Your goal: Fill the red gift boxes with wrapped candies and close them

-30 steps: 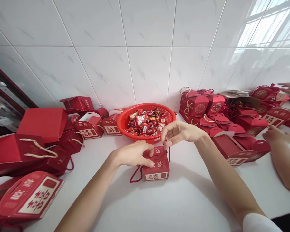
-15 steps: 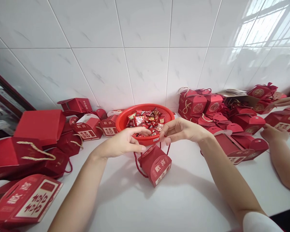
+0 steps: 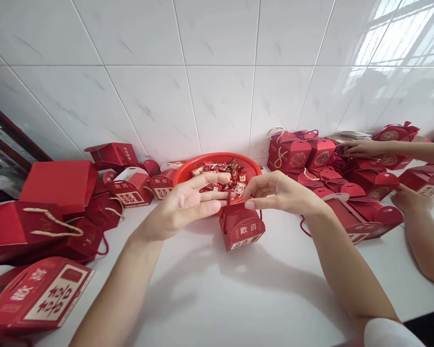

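Note:
A small red gift box (image 3: 243,231) with gold lettering hangs over the white table by its dark red cord (image 3: 230,197). My right hand (image 3: 280,193) pinches part of that cord above the box's right side. My left hand (image 3: 188,202) is open, its fingers stretched toward the cord on the box's left. Its fingertips meet or overlap the cord; I cannot tell whether they touch it. Just behind both hands stands a red plastic basket (image 3: 181,173) with wrapped candies (image 3: 235,168) in it.
Red boxes (image 3: 58,188) crowd the left side, one lettered box (image 3: 43,294) nearest me. More boxes (image 3: 296,154) stand at the right. Another person's hands (image 3: 369,147) are among them. A tiled wall (image 3: 217,106) closes off the back.
The gift box has moved slightly up and right and turned its lettered face toward me. My left hand has shifted right, its fingers spreading. The other person's upper hand has reached left.

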### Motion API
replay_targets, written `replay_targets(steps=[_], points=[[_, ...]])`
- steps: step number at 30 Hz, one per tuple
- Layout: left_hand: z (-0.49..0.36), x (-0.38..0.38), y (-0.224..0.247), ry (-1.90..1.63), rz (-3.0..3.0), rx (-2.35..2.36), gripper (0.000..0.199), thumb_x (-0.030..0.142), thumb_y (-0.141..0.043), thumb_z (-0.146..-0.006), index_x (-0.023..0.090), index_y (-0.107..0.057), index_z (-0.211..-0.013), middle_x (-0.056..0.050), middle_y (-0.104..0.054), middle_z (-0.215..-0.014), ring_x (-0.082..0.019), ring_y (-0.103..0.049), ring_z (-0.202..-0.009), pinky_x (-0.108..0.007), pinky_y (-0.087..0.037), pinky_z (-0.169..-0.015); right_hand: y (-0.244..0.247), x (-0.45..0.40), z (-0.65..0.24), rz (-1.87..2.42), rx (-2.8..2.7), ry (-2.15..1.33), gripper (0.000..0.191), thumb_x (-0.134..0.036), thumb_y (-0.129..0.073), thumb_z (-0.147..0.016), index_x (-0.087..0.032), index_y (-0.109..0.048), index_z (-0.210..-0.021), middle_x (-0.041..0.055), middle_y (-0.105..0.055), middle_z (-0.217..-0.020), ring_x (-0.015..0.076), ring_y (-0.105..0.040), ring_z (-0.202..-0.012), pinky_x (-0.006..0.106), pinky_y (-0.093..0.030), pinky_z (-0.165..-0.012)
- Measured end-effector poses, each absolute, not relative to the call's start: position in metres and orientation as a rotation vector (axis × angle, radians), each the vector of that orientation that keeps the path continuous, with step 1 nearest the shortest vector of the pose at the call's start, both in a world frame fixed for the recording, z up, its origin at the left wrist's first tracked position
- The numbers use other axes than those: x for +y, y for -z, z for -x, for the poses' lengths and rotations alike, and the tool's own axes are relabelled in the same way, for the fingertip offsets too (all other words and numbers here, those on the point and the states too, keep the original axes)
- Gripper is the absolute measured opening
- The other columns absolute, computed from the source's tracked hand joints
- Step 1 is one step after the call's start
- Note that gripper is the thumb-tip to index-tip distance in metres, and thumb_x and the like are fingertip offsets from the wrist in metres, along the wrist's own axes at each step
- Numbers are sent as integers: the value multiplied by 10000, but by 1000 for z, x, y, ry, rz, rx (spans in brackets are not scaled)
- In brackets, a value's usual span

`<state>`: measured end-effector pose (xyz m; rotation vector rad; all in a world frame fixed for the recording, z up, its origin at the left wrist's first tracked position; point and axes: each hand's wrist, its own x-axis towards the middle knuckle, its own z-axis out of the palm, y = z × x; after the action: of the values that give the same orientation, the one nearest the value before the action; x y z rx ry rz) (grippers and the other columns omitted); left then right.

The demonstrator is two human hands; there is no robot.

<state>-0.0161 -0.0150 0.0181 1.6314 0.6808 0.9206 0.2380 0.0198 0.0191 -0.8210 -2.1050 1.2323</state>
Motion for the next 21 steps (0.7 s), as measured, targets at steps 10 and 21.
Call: replay_targets(steps=[10,21], points=[[-8,-23,-5,-968,-1747,630,409,372,-706,-887,275,-639,-1279,-64,-261,-1670,-383,-330,-1487,-524,-396,-1169,-7,11,-223,1054,-2109,-869,299,-404,-722,-797,-151,-633,-665,-27,-541,-587,83,-424,-542,239,-295,-503],[-18,-12,13,-1126,-2102,1127,644,406,-788,-787,313,-521,-1366,-65,-514,-1434,-267,-626,-1167,-456,-527,-1036,-5,5,-210,1087,-1949,-672,199,-195,-602,-742,-174,-513,-565,-33,-488,-550,89,-396,-540,252,-287,-512]])
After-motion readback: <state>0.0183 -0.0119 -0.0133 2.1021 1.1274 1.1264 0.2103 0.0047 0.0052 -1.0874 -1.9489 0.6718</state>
